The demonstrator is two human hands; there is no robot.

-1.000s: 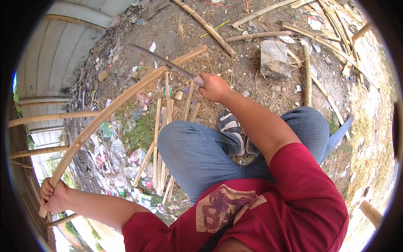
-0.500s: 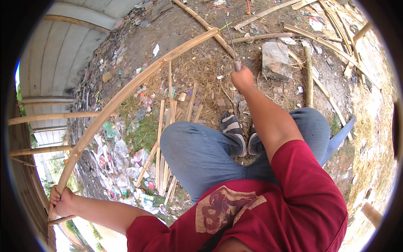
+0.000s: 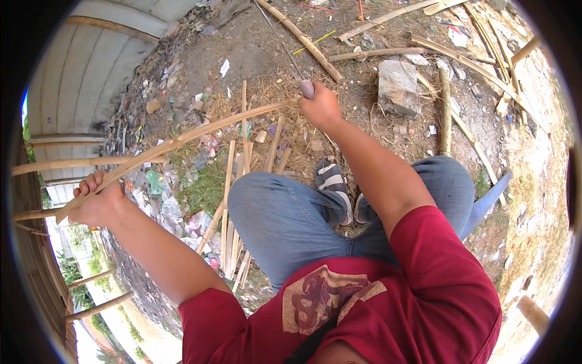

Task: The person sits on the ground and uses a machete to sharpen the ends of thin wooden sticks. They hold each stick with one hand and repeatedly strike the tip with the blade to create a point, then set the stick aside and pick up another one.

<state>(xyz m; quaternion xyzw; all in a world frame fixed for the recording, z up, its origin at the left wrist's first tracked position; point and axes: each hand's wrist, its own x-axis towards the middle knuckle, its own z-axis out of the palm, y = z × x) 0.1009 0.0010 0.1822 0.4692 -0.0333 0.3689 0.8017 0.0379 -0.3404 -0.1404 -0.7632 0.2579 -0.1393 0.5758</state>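
Observation:
My left hand point(image 3: 97, 203) is closed around one end of a long thin bamboo strip point(image 3: 182, 141), out at the far left. The strip runs up and to the right toward my right hand point(image 3: 320, 108). That hand grips the handle of a long knife point(image 3: 285, 45), whose thin blade points up and away over the dirt. The strip's far end reaches close to the knife handle. Below my arms are my blue-jeaned knees and striped shoes point(image 3: 333, 185).
Several split bamboo strips point(image 3: 233, 200) lie on the ground by my left knee. A grey stone block point(image 3: 397, 88) and longer bamboo poles point(image 3: 303, 39) lie ahead. Litter covers the slope point(image 3: 170, 182) at left, beside a corrugated wall point(image 3: 91, 67).
My left hand has swung the strip's near end upward and inward. My right hand with the knife moved up and right, away from my knees, and the blade now points farther away.

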